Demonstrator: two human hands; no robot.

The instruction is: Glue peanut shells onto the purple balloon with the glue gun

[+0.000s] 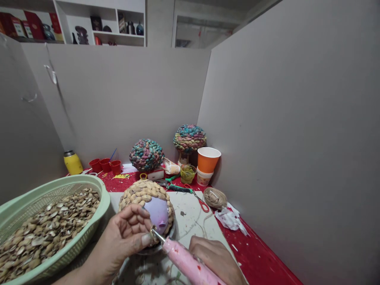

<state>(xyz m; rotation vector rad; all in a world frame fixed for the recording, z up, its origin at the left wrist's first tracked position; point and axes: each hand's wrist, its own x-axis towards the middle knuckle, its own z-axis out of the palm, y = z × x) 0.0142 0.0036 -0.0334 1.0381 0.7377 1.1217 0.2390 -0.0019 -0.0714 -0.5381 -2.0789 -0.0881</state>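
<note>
My right hand [215,257] grips a pink hot glue gun [190,259], its metal nozzle pointing up and left. Between the thumb and fingers of my left hand [129,229] is a small peanut shell [153,233], and the nozzle tip meets it. Just behind both hands rests a lilac balloon [154,209], largely covered in rows of tan peanut shells [139,190]. Bare balloon shows on the side facing me, with its knot low down. A round dish [173,233] lies under it, mostly hidden.
At left stands a green basket [102,190] of loose shells. Behind are two coloured shell-covered balls [147,154], red cups [105,164], a yellow bottle [73,163] and an orange paper cup [208,160]. Scissors [204,206], twine [215,198] and tissue [231,218] lie right. Grey panels enclose the table.
</note>
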